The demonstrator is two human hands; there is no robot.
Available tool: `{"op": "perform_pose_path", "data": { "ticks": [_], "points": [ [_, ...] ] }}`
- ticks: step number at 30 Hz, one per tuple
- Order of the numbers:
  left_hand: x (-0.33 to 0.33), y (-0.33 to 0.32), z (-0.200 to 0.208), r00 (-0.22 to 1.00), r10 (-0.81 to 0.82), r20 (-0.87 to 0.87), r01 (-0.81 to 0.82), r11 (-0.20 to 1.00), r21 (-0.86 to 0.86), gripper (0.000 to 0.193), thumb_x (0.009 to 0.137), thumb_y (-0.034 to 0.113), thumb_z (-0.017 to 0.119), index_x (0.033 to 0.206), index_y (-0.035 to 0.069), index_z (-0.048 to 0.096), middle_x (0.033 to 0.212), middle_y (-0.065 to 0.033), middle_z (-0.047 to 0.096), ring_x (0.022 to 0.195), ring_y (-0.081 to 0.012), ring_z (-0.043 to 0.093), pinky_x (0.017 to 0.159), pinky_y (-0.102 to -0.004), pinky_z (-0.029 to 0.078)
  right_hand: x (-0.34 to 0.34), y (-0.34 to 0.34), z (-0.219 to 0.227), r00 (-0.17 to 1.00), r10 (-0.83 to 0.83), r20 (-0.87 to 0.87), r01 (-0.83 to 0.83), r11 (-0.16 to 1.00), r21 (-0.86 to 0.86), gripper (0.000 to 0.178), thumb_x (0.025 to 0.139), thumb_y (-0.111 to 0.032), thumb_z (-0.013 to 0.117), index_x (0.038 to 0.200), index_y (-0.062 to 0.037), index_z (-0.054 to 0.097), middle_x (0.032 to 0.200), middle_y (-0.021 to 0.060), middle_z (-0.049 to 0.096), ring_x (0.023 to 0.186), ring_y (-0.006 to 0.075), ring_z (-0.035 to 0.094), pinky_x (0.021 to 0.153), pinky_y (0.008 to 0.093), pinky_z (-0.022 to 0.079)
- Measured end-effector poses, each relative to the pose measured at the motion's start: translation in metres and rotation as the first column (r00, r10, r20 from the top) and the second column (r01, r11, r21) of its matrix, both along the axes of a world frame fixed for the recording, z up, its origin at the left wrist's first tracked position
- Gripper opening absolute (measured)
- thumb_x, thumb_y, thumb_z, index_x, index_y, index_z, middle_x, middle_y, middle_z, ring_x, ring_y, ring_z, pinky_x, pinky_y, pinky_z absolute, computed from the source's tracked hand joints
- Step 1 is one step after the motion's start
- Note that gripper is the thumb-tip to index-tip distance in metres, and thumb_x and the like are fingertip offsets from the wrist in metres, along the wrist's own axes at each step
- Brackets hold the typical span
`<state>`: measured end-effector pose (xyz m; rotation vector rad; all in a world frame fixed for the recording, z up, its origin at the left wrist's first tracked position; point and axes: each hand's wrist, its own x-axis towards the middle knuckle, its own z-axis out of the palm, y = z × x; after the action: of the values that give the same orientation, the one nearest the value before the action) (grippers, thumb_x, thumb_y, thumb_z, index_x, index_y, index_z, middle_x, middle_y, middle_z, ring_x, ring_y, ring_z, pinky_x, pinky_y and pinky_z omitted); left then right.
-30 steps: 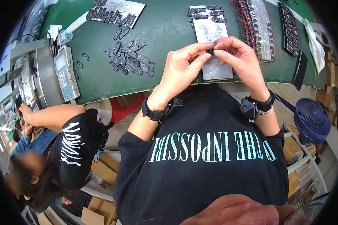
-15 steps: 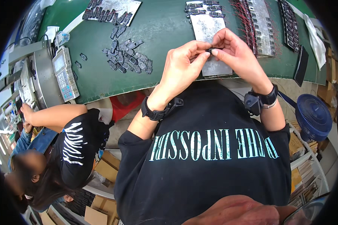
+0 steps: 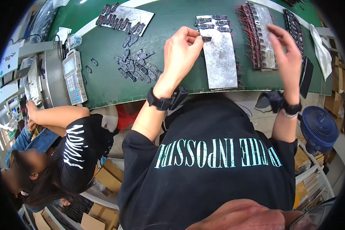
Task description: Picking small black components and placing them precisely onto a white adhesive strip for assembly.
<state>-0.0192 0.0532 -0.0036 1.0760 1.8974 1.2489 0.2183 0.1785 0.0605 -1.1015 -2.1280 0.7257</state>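
My left hand [image 3: 182, 50] pinches a small black rectangular component [image 3: 206, 38] between thumb and fingers, at the upper left edge of a grey metal plate [image 3: 220, 65]. Several similar components [image 3: 223, 23] lie in rows across the plate's far end. To the right, my right hand [image 3: 285, 48] hovers with thumb and fingers apart and nothing between them. It is beside another metal plate [image 3: 270, 46], which carries a row of components with thin red wires [image 3: 249, 38].
A loose pile of black components [image 3: 138, 66] lies on the green table [image 3: 107, 84], below a tilted plate of them [image 3: 143, 17]. A grey keypad device [image 3: 73, 76] stands at the left, near a seated co-worker [image 3: 80, 153]. A blue fan [image 3: 319, 124] is at the right.
My right hand has left the component and moved right, its fingers now apart. My left hand has shifted left and up, carrying the component to the plate's upper left edge.
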Motion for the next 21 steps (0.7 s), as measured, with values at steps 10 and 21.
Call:
{"op": "perform_pose_path", "data": {
  "ticks": [10,21],
  "points": [
    [-0.002,0.019,-0.013,0.934,0.104,-0.342,-0.1,0.995,0.03,0.019,0.087,0.018,0.066,0.093,0.001,0.067,0.079,-0.0147,0.072,0.071,-0.028,0.071,0.068,-0.0363,0.054,0.05,0.078,-0.048,0.951,0.083,0.297,-0.124,0.985,0.122,0.023,0.096,-0.009,0.06,0.118,-0.0023,0.067,0.114,0.0074,0.067,0.097,0.0157,0.063,0.088,0.0249,0.048],
    [-0.068,-0.078,0.022,0.488,-0.066,-0.871,-0.147,0.977,-0.156,0.019,0.081,0.013,0.073,0.1,0.01,0.071,0.098,-0.0047,0.066,0.098,-0.0262,0.06,0.078,-0.0373,0.054,0.05,0.09,-0.037,0.915,0.139,0.379,-0.165,0.986,0.038,0.017,0.097,-0.009,0.06,0.112,-0.0006,0.062,0.106,0.0064,0.066,0.095,0.0133,0.062,0.085,0.0244,0.047]
  ]
}}
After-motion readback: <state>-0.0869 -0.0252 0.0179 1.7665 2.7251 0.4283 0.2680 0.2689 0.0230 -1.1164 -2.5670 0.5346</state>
